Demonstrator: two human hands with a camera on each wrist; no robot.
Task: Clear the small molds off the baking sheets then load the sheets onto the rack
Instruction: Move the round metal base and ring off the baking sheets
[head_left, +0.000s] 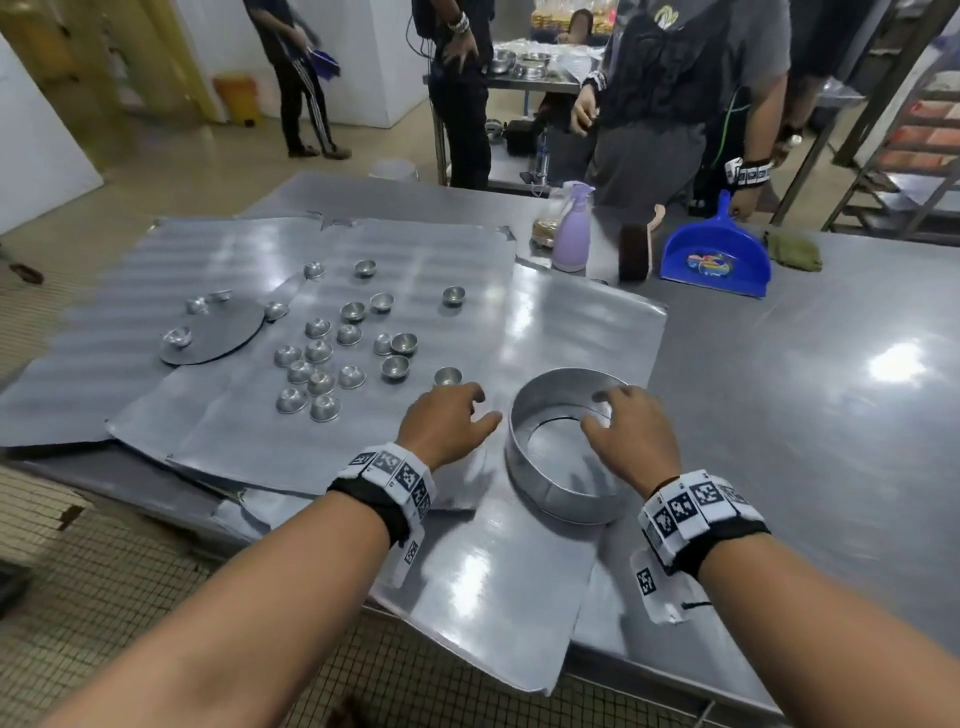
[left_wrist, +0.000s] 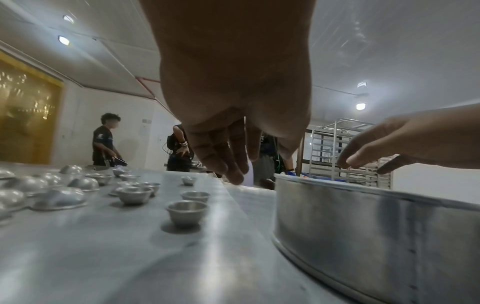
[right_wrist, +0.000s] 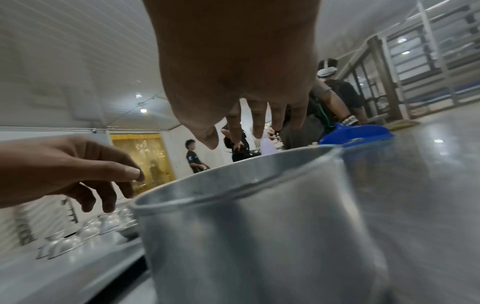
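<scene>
Several small metal molds (head_left: 318, 364) lie scattered, some upright and some upside down, on overlapping flat baking sheets (head_left: 234, 431) on the steel table. A few more sit on or beside a flat round disc (head_left: 218, 332) to the left. My left hand (head_left: 457, 410) hovers with loosely spread fingers just in front of the nearest upright mold (head_left: 448, 375) and holds nothing. My right hand (head_left: 618, 421) hangs empty over a round metal tin (head_left: 561, 493); its fingers are relaxed. In the left wrist view that mold (left_wrist: 187, 211) stands left of the tin (left_wrist: 363, 236).
At the table's back stand a purple spray bottle (head_left: 571, 234), a brush (head_left: 635, 252), a blue dustpan (head_left: 717, 260) and a green cloth (head_left: 795, 249). Several people stand behind the table. A metal rack (head_left: 904, 156) stands at the far right.
</scene>
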